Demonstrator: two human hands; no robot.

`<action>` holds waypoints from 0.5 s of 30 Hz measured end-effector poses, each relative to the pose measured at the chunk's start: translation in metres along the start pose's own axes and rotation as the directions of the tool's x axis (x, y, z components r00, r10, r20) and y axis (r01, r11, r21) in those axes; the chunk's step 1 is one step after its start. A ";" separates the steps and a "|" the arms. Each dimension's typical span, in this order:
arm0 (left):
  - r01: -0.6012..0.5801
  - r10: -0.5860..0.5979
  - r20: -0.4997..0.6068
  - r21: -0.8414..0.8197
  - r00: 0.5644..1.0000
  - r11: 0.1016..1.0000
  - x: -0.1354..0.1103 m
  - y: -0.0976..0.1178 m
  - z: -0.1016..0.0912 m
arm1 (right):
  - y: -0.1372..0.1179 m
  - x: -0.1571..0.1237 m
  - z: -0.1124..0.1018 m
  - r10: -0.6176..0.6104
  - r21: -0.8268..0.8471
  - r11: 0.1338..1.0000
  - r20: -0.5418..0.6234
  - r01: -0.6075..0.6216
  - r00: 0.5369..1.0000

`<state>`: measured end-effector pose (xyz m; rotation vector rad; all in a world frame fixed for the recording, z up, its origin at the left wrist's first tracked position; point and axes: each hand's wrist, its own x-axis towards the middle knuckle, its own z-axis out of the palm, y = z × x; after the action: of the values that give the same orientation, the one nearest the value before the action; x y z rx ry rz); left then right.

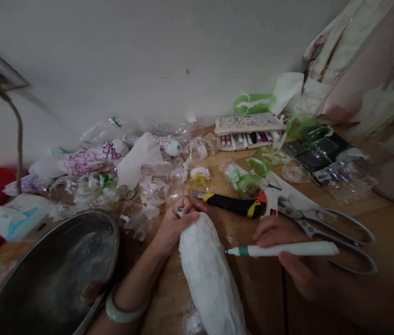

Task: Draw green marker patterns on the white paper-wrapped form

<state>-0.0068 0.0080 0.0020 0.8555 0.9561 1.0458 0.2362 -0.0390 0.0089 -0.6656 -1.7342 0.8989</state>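
My left hand (pixel 179 223) is closed around the far end of a long white paper-covered form (pixel 205 274), whose near end runs out of the bottom of the view. A small green-tipped piece (pixel 180 212), perhaps the marker's cap, shows between the left fingers. In my right hand (pixel 294 251) is a white marker (pixel 287 249), pinched between thumb and fingers. Its uncapped green tip points left, beside the white form with a small gap between them. The form's surface looks plain and slightly wrinkled.
Just beyond my hands lie a yellow-black utility knife (pixel 231 204), a glue gun (pixel 270 200) and large scissors (pixel 339 232). A metal basin (pixel 53 274) stands at left. Behind are cut plastic bottles (pixel 102 135), a patterned paper fish (pixel 95 156) and a pencil case (pixel 249 123) of markers.
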 end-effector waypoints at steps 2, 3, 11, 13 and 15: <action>-0.036 0.036 -0.010 -0.017 0.999 0.999 -0.001 -0.001 0.000 | -0.001 -0.001 0.001 -0.018 -0.013 1.000 -0.021 0.017 1.000; -0.054 0.053 -0.014 -0.023 0.998 0.998 -0.001 -0.002 -0.001 | -0.002 -0.001 0.002 -0.035 -0.022 0.999 -0.043 0.034 0.998; -0.089 0.085 0.060 0.063 0.995 0.994 -0.003 -0.005 -0.008 | -0.003 0.003 -0.002 -0.177 -0.102 0.976 0.124 0.190 0.976; -0.051 0.044 0.073 0.095 0.996 0.994 -0.002 -0.006 -0.010 | -0.003 0.006 -0.004 -0.182 -0.084 0.977 0.140 0.195 0.973; -0.009 0.000 0.078 0.113 0.997 0.994 -0.002 -0.007 -0.011 | -0.003 0.007 -0.004 -0.177 -0.070 0.979 0.152 0.189 0.972</action>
<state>-0.0151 0.0056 -0.0082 0.9854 0.9543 0.9619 0.2375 -0.0349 0.0160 -0.4938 -1.9379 0.7644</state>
